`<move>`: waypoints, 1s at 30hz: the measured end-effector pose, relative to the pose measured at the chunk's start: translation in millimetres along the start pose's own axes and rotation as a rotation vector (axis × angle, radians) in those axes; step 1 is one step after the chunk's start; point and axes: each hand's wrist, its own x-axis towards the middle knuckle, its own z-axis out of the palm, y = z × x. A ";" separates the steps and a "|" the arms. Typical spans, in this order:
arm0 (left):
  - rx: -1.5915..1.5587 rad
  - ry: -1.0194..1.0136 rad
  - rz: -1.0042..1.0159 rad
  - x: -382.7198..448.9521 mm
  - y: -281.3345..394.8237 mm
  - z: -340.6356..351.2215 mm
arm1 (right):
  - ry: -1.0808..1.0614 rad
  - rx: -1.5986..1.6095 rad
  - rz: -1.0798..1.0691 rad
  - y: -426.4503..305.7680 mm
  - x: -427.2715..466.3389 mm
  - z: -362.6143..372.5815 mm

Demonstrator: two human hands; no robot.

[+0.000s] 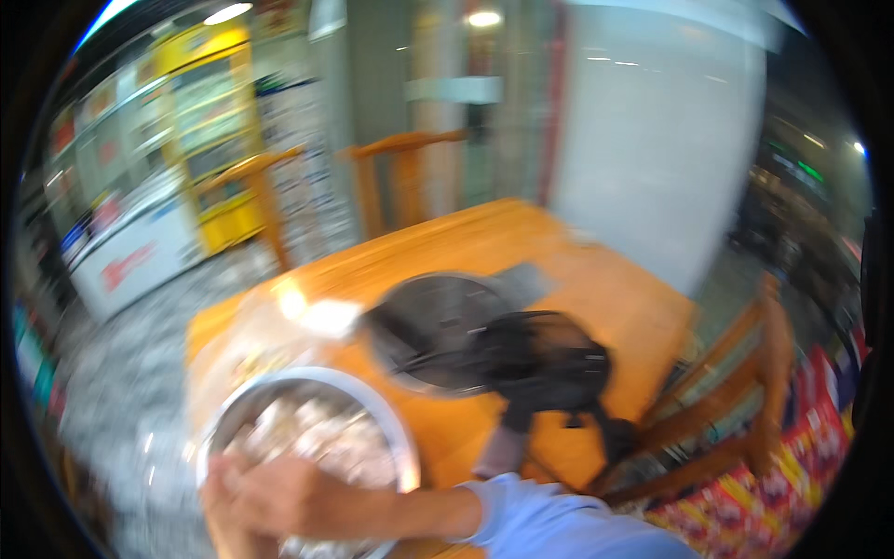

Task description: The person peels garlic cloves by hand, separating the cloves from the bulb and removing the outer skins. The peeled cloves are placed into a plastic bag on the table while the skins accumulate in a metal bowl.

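Observation:
A large round metal basin [408, 447] stands at the near left of a wooden table [433, 244], filled with pale, whitish pieces [342, 440] too blurred to name. Over its near left rim my right hand [279, 492] reaches in from the right, its forearm crossing the basin. My left hand [227, 482] meets it there, partly hidden behind it. Blur hides whether either hand grips anything. Behind the basin lies a clear plastic bag [279, 335] with yellowish bits in it. A dark round tray or lid [440, 328] is at the table's middle, and a black bag with straps [545, 363] overlaps its right side.
Wooden chairs stand behind the table [405, 150] and at its right [761, 377]. A large white panel [649, 133] rises beyond the far right edge. Further off at the left are a white chest freezer [140, 244] and a yellow display cabinet [213, 133]. Colourful packages [754, 489] lie at lower right.

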 end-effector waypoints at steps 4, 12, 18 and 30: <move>0.172 -0.052 0.014 -16.8 -3.8 14.9 | -0.202 0.050 -0.067 -1.0 -2.3 -9.2; -0.323 0.078 -0.051 -7.4 51.0 -17.9 | -0.401 0.414 -0.202 -76.0 29.4 -9.1; -0.333 -0.015 -0.099 -8.8 49.0 -18.6 | -0.683 -0.082 0.361 -23.8 14.3 -3.9; 0.133 -0.130 0.018 -28.3 37.9 1.3 | -0.576 0.496 0.704 -24.3 16.4 -4.2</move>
